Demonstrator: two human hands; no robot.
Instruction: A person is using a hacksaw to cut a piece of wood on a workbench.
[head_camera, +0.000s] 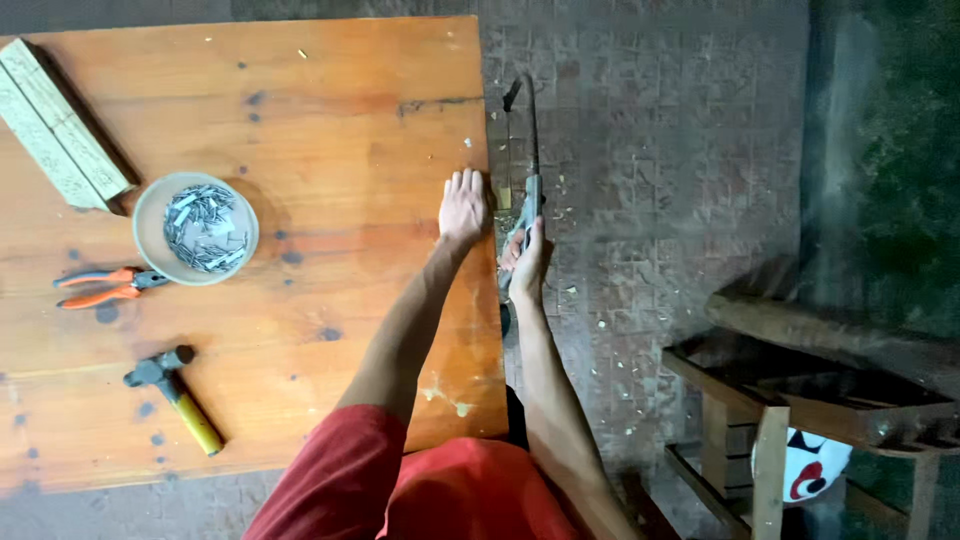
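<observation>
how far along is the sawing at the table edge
Done: wood chips already litter the floor below, so some cutting has happened. In hand: the right hand grips a handsaw at the table edge while the left hand presses flat on top. Left: the cut's depth is hidden; the hammer, pliers and bowl of nails lie untouched.

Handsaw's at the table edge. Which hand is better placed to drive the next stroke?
Right, probably. The right hand grips the handsaw at the table edge. The left hand lies flat on the tabletop, placed only for bracing.
</observation>
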